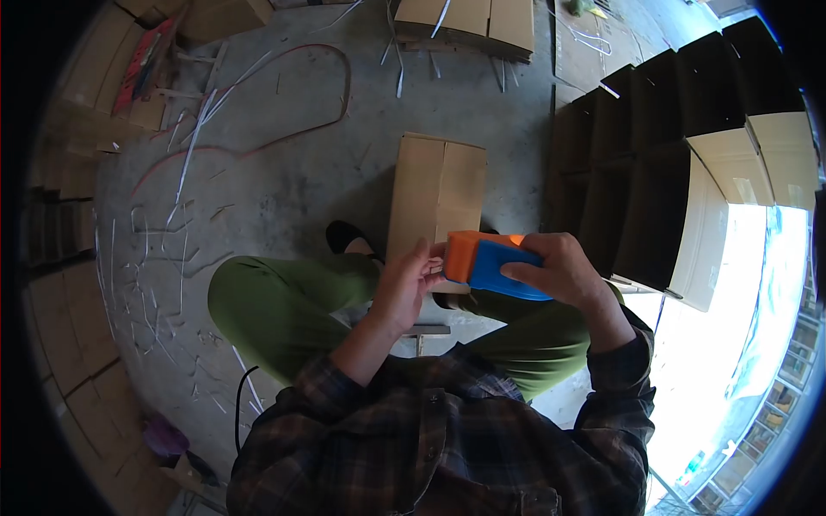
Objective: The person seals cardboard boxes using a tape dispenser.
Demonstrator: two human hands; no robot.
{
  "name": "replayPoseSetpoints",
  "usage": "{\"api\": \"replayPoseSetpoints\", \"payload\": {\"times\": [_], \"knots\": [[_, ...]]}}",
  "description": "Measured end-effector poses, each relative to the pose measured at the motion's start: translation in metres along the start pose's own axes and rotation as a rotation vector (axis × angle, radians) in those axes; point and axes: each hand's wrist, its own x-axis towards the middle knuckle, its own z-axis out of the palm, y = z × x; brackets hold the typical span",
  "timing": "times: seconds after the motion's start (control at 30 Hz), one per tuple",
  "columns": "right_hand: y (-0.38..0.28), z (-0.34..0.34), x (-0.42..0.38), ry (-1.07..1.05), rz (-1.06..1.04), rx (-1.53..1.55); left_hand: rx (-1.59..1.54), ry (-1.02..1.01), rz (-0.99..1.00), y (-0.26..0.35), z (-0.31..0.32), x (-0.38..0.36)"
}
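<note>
An orange and blue object [490, 267], like a tape dispenser, is in my right hand [564, 271], whose thumb presses on its blue side. At its orange end is my left hand [409, 284], fingers bent close to it; whether they grip something small there I cannot make out. Below the hands a closed cardboard box [439, 185] stands on the floor between my feet.
Another cardboard box [469, 26] lies ahead. On the right stand open box compartments [637, 181]. White strips [194, 155] and a red strap [348, 77] are scattered on the concrete floor. Stacked boxes [82, 318] line the left side.
</note>
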Motion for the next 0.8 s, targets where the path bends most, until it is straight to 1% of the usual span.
{"api": "replayPoseSetpoints", "payload": {"times": [0.03, 0.1, 0.17, 0.23, 0.27, 0.33, 0.37, 0.43, 0.47, 0.53, 0.57, 0.63, 0.7, 0.77, 0.8], "knots": [[0.002, 0.002, 0.001, -0.006, -0.003, 0.0, -0.22, -0.059, -0.116, -0.001, -0.012, 0.004], [0.009, 0.003, 0.004, -0.058, 0.055, 0.232, -0.259, -0.011, -0.104, 0.0, -0.027, 0.008], [0.006, -0.002, 0.002, -0.068, 0.093, 0.172, -0.302, 0.035, -0.09, 0.006, -0.03, 0.009], [0.006, -0.001, 0.001, -0.073, 0.135, 0.12, -0.093, 0.117, 0.001, 0.024, -0.018, -0.001], [0.008, 0.001, 0.002, -0.067, 0.127, 0.166, -0.098, 0.119, -0.001, 0.022, -0.015, -0.003], [0.006, 0.001, 0.005, -0.057, 0.114, 0.209, 0.046, 0.174, -0.003, 0.016, -0.004, -0.005], [0.002, 0.002, 0.007, -0.065, 0.126, 0.158, 0.044, 0.175, -0.005, 0.014, 0.003, -0.01], [-0.004, 0.003, 0.009, -0.075, 0.138, 0.105, 0.368, -0.053, 0.132, 0.013, 0.012, -0.018], [-0.006, 0.005, 0.01, -0.066, 0.111, 0.086, 0.364, -0.05, 0.131, 0.013, 0.011, -0.019], [-0.013, 0.005, 0.011, -0.064, 0.078, 0.064, 0.427, 0.053, 0.104, 0.012, 0.005, -0.019], [-0.018, 0.003, 0.009, -0.082, 0.057, 0.062, 0.425, 0.057, 0.104, 0.012, 0.0, -0.017], [-0.02, 0.003, 0.01, -0.099, 0.032, 0.053, -0.264, -0.032, -0.111, 0.015, -0.01, -0.006], [-0.013, 0.007, 0.013, -0.121, 0.065, 0.144, -0.298, -0.032, -0.131, 0.018, -0.01, -0.005], [-0.013, 0.008, 0.014, -0.135, 0.074, 0.133, -0.328, -0.033, -0.15, 0.014, -0.013, -0.003], [-0.013, 0.009, 0.014, -0.143, 0.087, 0.124, -0.232, 0.019, -0.119, 0.007, -0.017, 0.0]]}}
